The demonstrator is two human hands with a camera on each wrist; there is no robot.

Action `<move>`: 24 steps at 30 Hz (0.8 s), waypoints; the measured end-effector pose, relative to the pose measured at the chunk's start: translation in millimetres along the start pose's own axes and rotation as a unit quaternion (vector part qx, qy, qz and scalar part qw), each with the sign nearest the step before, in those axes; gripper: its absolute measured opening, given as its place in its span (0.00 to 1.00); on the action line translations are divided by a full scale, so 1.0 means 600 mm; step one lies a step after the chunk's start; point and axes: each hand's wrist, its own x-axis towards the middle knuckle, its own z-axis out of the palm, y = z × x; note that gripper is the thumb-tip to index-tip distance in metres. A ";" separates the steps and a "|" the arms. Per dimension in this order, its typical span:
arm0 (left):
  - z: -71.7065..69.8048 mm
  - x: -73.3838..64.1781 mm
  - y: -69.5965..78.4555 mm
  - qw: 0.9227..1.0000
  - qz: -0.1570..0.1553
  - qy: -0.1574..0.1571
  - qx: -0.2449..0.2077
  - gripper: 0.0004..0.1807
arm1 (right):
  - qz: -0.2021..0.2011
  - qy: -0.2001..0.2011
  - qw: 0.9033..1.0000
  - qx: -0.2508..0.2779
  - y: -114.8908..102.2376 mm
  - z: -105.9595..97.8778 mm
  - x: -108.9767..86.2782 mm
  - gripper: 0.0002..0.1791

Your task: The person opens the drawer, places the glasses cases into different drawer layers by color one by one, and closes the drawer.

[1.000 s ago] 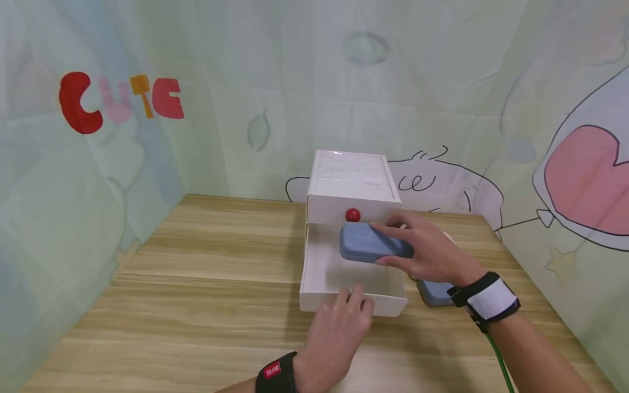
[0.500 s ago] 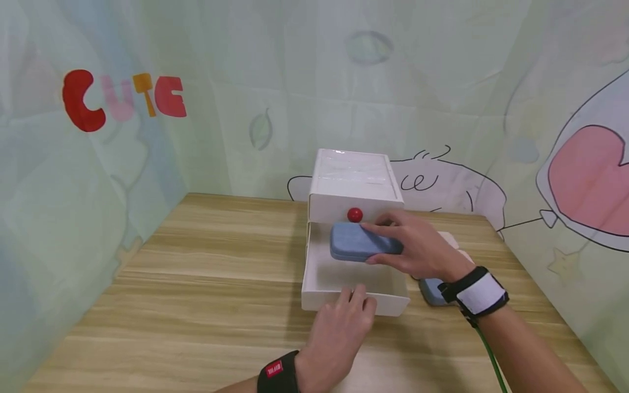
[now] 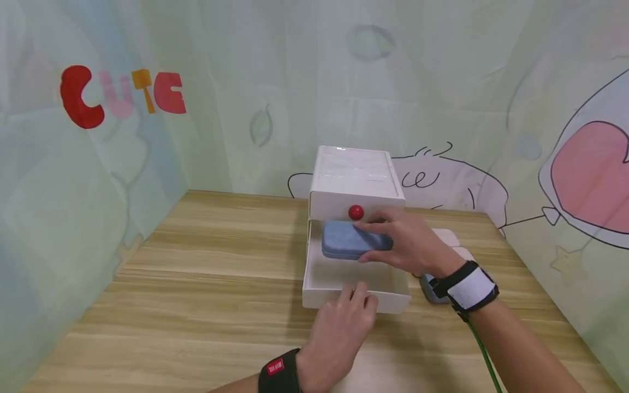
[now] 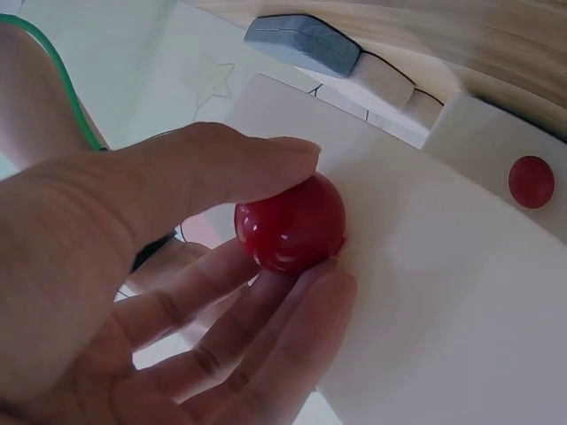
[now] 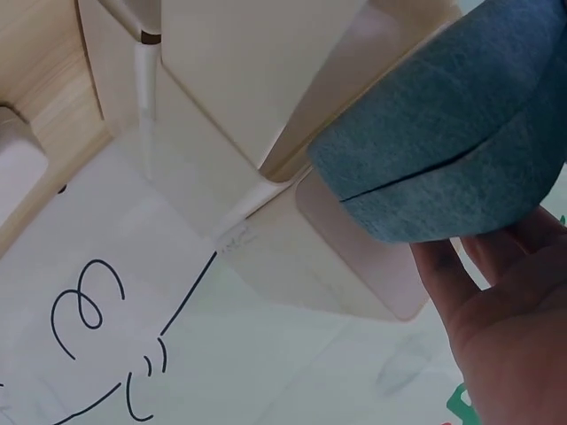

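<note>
A pale green cloth [image 3: 221,125] printed with line drawings hangs behind and at both sides of a wood-grained surface [image 3: 231,273]. The landmark on it is a white two-drawer cabinet [image 3: 357,170] standing near the back cloth. The cabinet's upper drawer is closed, with a red knob [image 3: 356,212] on its front; its lower drawer [image 3: 334,275] is pulled out toward the person. At the cabinet's front, the left hand [image 3: 339,333] has thumb and fingers curled round the lower drawer's red knob [image 4: 292,228]. The right hand [image 3: 413,243] pinches one end of a blue case [image 3: 339,239], fingers parted just by its breadth, over the lower drawer's opening, in front of the cabinet's upper drawer. Right of the cabinet, another blue case [image 3: 432,290] lies near pale objects [image 3: 446,237], partly hidden by the right arm.
</note>
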 end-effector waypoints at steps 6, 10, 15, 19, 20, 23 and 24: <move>-0.001 0.001 -0.001 1.000 0.002 -0.005 0.000 0.15 | -0.003 0.009 1.000 -0.010 -0.010 0.008 0.009 0.38; -0.003 0.000 -0.002 1.000 0.004 -0.011 -0.002 0.15 | -0.003 0.006 1.000 -0.016 -0.020 0.017 0.015 0.38; -0.002 -0.001 -0.001 1.000 0.005 -0.005 -0.007 0.15 | 0.002 -0.009 1.000 -0.026 -0.026 0.029 0.021 0.38; -0.001 -0.002 0.000 1.000 0.002 0.008 -0.001 0.15 | 0.005 -0.018 0.999 -0.032 -0.025 0.036 0.022 0.38; 0.000 -0.001 0.000 1.000 0.001 0.010 0.000 0.15 | 0.007 -0.021 0.999 -0.033 -0.024 0.038 0.022 0.38; -0.001 -0.002 0.000 1.000 0.000 0.012 0.003 0.16 | 0.012 -0.029 0.999 -0.030 -0.021 0.043 0.023 0.39; -0.001 -0.001 0.000 1.000 0.000 0.011 0.003 0.16 | 0.013 -0.032 0.999 -0.029 -0.020 0.045 0.023 0.39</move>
